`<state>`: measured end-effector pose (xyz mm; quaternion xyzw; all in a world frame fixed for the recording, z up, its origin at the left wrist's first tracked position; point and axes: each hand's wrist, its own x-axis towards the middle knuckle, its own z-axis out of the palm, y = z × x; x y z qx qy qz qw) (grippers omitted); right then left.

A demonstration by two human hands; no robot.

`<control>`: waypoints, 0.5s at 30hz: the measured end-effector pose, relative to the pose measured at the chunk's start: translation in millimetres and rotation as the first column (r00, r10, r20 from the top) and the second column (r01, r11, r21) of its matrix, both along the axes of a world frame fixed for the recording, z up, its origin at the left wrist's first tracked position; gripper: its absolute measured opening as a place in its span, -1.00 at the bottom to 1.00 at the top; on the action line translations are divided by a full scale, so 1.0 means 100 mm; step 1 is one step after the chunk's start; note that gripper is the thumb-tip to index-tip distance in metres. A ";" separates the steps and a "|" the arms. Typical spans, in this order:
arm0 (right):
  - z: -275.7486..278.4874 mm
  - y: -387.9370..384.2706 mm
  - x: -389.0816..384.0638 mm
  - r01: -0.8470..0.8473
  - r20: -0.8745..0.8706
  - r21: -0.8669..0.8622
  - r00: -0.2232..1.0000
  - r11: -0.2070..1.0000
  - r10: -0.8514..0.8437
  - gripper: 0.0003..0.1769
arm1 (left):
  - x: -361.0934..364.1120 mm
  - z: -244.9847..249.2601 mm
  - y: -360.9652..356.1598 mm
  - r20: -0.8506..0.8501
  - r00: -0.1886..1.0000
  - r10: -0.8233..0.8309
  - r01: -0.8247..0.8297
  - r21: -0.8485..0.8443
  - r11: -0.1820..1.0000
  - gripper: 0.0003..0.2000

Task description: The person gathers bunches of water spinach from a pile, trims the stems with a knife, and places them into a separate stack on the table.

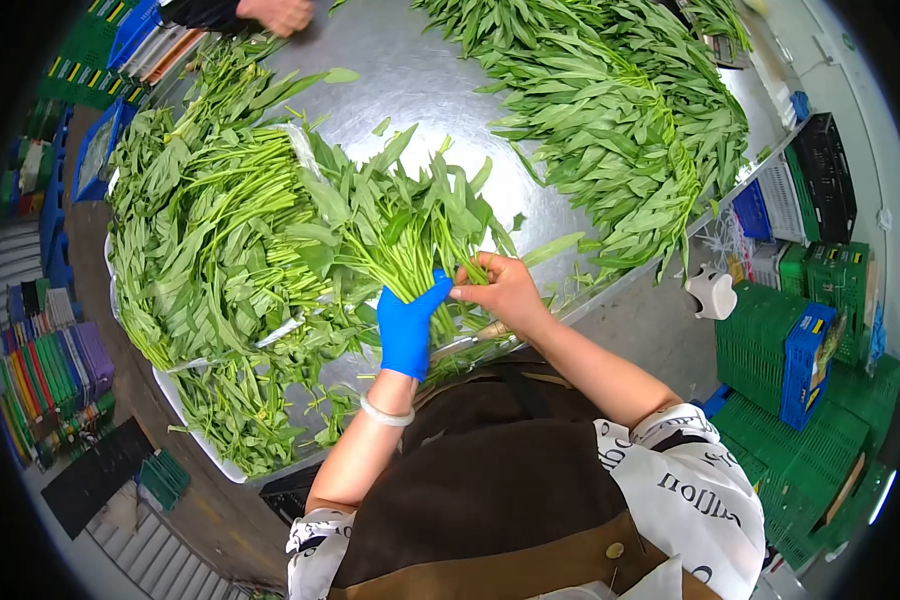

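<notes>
Sprawling over the shiny steel table lay a broad heap of leafy green stalks on the left and a long-leaved green pile far right. At the near edge stood the fanned bunch of greens, stems down. The blue-gloved left hand was closed round its stem ends, and the bare right hand pinched stalks beside it. A low, gentle grip looked wisest, keeping the stems level and unbruised

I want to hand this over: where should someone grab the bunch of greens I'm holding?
Probably by the gathered stems of the bunch of greens, just beyond the gloved left hand, coming in from the right where the right hand pinches. Stems sit tight together there; the leaves fan out and would bruise.
</notes>
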<state>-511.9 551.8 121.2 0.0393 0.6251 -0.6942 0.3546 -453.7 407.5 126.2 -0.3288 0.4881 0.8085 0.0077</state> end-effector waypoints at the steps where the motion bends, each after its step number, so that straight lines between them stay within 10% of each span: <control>1: -0.01 -0.01 0.01 0.020 0.005 -0.035 1.000 0.999 -0.020 -0.80 | 0.00 0.01 0.00 0.014 1.000 0.006 -0.006 0.030 1.000 -0.69; 10: 0.15 0.10 -0.01 0.014 0.029 -0.156 1.000 0.988 -0.010 -0.80 | -0.04 0.02 -0.14 0.001 0.992 0.130 -0.127 0.219 0.968 -0.75; 15: 0.13 0.34 -0.26 -0.226 0.019 0.164 0.974 0.960 0.226 -0.82 | -0.08 -0.01 -0.49 -0.016 0.976 0.218 -0.211 0.196 0.958 -0.68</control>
